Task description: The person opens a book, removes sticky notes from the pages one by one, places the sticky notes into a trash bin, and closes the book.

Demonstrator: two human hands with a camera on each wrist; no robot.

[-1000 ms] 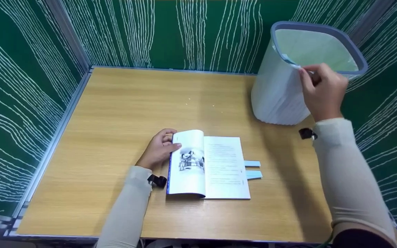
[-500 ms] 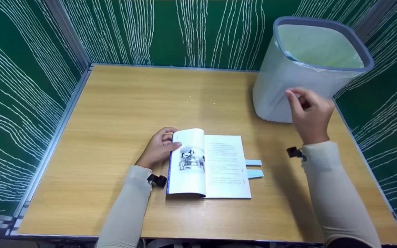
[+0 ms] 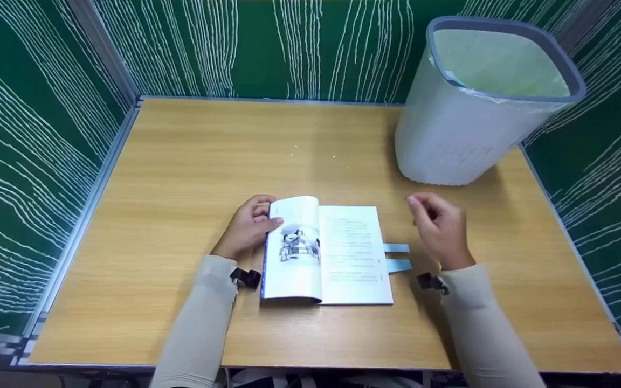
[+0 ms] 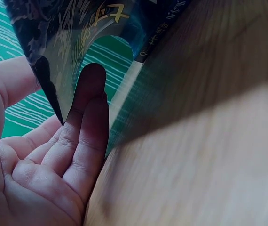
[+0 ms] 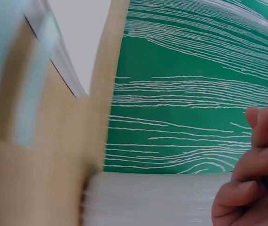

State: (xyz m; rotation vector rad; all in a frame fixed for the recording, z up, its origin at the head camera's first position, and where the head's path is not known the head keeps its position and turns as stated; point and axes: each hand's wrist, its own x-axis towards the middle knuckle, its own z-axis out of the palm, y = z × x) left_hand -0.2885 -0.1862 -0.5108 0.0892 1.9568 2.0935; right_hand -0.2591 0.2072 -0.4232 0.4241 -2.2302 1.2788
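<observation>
An open book (image 3: 337, 253) lies on a wood-grain desk (image 3: 208, 151), its left half lifted by a person's left hand (image 3: 248, 229), thumb on the illustrated page and fingers behind the cover. The right hand (image 3: 440, 229), fingers curled in and thumb near the index finger, hovers to the right of the book, apart from it; whether it pinches anything small cannot be told. Two pale blue strips (image 3: 399, 265) jut from the right-hand page edge toward that hand. Beyond it, at the far right, stands a tall whitish bin (image 3: 450, 129) with a gray rim and pale green liner (image 3: 499, 59); a bluish scrap (image 3: 455, 79) shows at the near rim. Tiny white specks (image 3: 334, 157) dot the desk beyond the book, and green panels (image 3: 259, 64) streaked with white lines wall in the scene.

The strips' inner ends are hidden by the book, the bin's bottom is out of sight, and the print is too small to read. The right wrist view blurs the strips and crops the hand at its edge; both sleeves (image 3: 194, 318) run out of the head view.
</observation>
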